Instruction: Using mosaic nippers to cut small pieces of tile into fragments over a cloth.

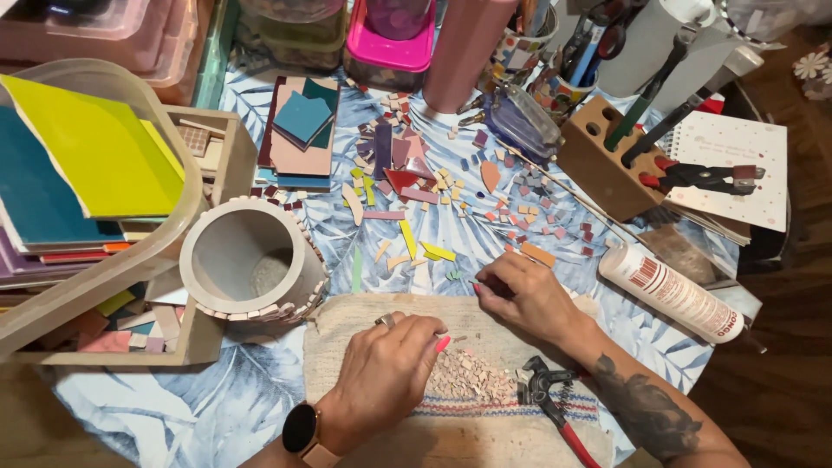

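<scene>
Chip pile (468, 377) lay btwn hands, nearer left hand (386, 377), curled loosely, gripping nothing visible; right hand (524, 295) fingers bent, pinch unclear.

white glue bottle (672, 293), wooden tool block (607, 156), stacked coloured sheets (87, 165).

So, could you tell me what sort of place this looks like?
Most likely a home craft table set up for mosaic work: loose coloured tile pieces, a cylindrical pot edged with small tiles, and red-handled nippers beside a pile of pale chips.
</scene>
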